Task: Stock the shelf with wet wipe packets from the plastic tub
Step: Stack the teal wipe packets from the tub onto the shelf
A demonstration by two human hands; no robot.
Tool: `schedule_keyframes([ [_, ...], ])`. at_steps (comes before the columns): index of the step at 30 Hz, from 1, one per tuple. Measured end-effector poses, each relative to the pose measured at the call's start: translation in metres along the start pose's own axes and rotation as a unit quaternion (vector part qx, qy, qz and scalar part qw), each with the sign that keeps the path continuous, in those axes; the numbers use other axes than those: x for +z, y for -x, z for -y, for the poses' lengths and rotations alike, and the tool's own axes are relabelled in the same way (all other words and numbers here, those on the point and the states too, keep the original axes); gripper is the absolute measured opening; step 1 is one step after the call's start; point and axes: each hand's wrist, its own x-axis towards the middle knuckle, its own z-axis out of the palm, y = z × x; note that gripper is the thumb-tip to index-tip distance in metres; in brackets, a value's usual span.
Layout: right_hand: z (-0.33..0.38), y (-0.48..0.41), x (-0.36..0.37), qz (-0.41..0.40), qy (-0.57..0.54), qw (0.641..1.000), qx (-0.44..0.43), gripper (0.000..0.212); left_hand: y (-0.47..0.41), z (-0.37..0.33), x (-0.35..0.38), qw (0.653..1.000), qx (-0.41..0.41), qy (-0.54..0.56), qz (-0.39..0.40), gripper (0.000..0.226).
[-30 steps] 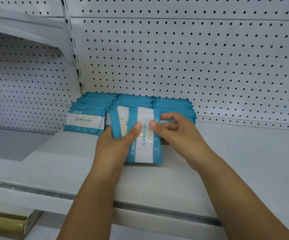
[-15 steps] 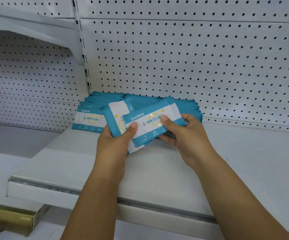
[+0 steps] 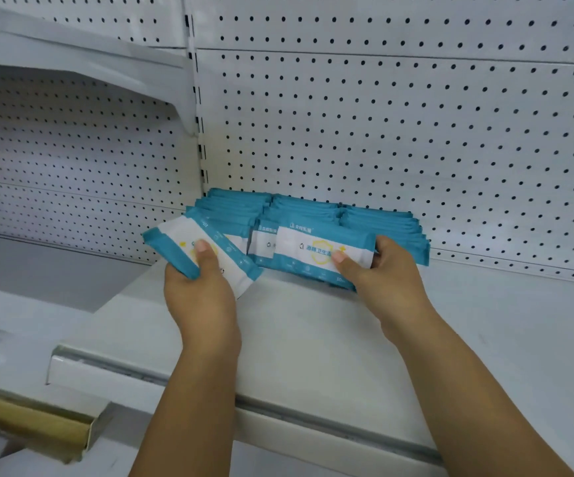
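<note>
We note the left hand [image 3: 199, 294] grasping a tilted packet [image 3: 179, 235] just off the stack, the right hand [image 3: 385, 280] gripping a second packet [image 3: 313, 253] level against the stacked packets [image 3: 313, 208], all at the rear of the white shelf [image 3: 313, 339]

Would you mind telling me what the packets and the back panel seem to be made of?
Packets: likely thin plastic film, smooth and printed; the held one on the left curves slightly. Back panel: probably white-painted sheet metal, matte; evenly punched holes suggest it.

Teal-and-white wet wipe packets [image 3: 382, 222] stand rowed on the shelf [image 3: 313, 339].
</note>
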Motion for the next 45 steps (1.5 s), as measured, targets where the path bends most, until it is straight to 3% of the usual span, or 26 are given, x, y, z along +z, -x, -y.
schedule_keyframes([
  [7, 0.001, 0.0, 0.04, -0.013, 0.136, 0.988, -0.067, 0.031, -0.012, -0.006, -0.013, 0.999, -0.027, 0.026, -0.013, 0.03],
  [12, 0.005, -0.007, 0.054, -0.017, 0.213, 0.973, -0.088, 0.027, -0.018, -0.012, -0.018, 0.999, -0.036, 0.027, -0.004, 0.027],
  [19, 0.007, -0.017, 0.066, -0.067, 0.321, 0.939, -0.103, 0.045, -0.023, -0.016, -0.021, 0.997, -0.061, 0.027, 0.03, 0.019],
  [26, 0.003, -0.016, 0.068, -0.131, 0.351, 0.917, -0.135, 0.068, -0.028, -0.025, -0.023, 0.992, -0.1, 0.058, 0.054, 0.035],
  [28, 0.004, -0.014, 0.067, -0.152, 0.331, 0.918, -0.154, 0.067, -0.027, -0.027, -0.023, 0.99, -0.115, 0.065, 0.054, 0.039],
  [30, 0.01, -0.011, 0.068, -0.158, 0.267, 0.935, -0.174, 0.052, -0.027, -0.028, -0.022, 0.988, -0.124, 0.07, 0.066, 0.038],
  [34, 0.034, -0.001, 0.069, -0.063, 0.107, 0.983, -0.135, 0.024, -0.027, -0.03, -0.022, 0.985, -0.121, 0.019, 0.119, 0.038],
  [38, 0.057, 0.007, 0.052, 0.047, 0.003, 0.997, -0.057, 0.026, -0.02, -0.033, -0.02, 0.972, -0.111, -0.078, 0.191, 0.036],
  [42, 0.057, 0.006, 0.031, 0.151, -0.042, 0.987, 0.032, 0.044, -0.006, -0.033, -0.015, 0.943, -0.091, -0.159, 0.277, 0.036],
  [45, 0.047, 0.004, 0.015, 0.154, -0.039, 0.987, 0.038, 0.038, 0.002, -0.029, -0.011, 0.931, -0.066, -0.195, 0.301, 0.045],
])
